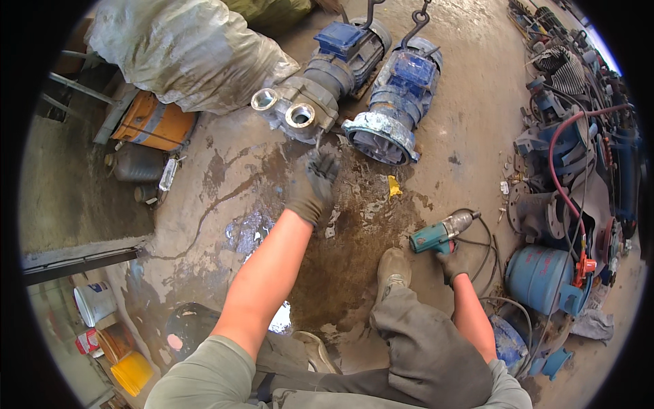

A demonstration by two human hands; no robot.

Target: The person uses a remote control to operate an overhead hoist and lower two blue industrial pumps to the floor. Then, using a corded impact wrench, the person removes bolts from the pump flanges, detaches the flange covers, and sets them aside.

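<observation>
My gloved right hand (pixel 454 263) grips the handle of a teal corded power tool (pixel 431 236), which looks like an impact wrench, held low over the floor beside my boot (pixel 394 271). My gloved left hand (pixel 316 179) reaches forward to the near end of a pump (pixel 306 105) with two round flanged ports and a blue motor (pixel 340 38). A thin metal piece (pixel 319 140) stands between its fingertips and the pump casing; whether the hand holds it is unclear. To the right of that pump lies a second blue motor (pixel 409 76), its open round end (pixel 383 138) towards me.
Wet patches cover the concrete floor (pixel 327 271), with a yellow scrap (pixel 394 187) on it. A large plastic sack (pixel 189 51) and an orange drum (pixel 153 122) stand left. Rightwards are a blue gas cylinder (pixel 539 280), a red hose (pixel 554 153) and piled machine parts. Chain hooks (pixel 416 25) reach the motors.
</observation>
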